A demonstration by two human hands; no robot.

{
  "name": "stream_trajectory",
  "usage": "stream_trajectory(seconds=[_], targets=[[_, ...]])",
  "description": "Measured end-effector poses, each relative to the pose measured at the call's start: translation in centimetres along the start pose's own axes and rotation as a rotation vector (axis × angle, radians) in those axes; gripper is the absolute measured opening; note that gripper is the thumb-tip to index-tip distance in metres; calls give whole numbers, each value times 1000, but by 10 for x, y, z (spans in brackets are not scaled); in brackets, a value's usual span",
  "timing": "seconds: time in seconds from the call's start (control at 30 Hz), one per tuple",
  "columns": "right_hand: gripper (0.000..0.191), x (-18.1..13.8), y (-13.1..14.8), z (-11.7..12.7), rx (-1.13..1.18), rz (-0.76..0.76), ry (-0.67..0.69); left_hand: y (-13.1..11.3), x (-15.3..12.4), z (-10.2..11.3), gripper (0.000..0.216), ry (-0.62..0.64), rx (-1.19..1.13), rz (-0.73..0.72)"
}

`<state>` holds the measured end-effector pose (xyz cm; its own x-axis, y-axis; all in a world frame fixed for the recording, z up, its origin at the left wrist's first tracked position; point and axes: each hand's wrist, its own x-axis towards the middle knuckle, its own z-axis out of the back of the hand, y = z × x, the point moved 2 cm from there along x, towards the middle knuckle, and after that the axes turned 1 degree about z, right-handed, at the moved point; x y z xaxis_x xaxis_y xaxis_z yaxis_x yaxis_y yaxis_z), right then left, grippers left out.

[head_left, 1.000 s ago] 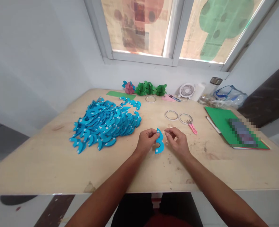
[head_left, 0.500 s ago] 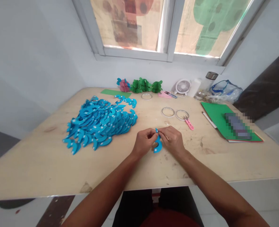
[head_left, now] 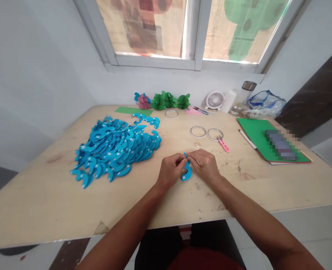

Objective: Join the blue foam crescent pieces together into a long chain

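Between my two hands is a curved blue paper piece (head_left: 187, 174) with a small white square near its lower end. My left hand (head_left: 171, 168) pinches its upper part from the left. From the right, the fingertips of my right hand (head_left: 203, 164) press on the same upper end, so that part is mostly hidden. To the left lies a large heap of similar blue paper pieces (head_left: 117, 144), many with small white squares on them.
Beyond my hands lie rings of tape (head_left: 198, 131) and pink-handled thread snips (head_left: 223, 144). Green paper shapes (head_left: 169, 100), a small white fan (head_left: 215, 100) and a glass bottle (head_left: 243, 97) line the wall. A green folder (head_left: 256, 138) with a blurred-out object lies right.
The view has shifted slightly. Both hands stay at the blue paper piece, and the fingertips have moved only a little at its upper end.
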<state>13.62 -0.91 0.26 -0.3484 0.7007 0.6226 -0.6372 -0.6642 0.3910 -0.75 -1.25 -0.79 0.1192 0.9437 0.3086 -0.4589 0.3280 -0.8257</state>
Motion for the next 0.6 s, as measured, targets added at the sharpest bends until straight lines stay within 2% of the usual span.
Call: stream_trajectory(seconds=[0.23,0.6], targets=[[21,1,0,1,26,-30,7,0,1,-1,18,7,-24,9],[15,1,1,1,4,-72,-64,-2,2,-1,17,14,-87,36]])
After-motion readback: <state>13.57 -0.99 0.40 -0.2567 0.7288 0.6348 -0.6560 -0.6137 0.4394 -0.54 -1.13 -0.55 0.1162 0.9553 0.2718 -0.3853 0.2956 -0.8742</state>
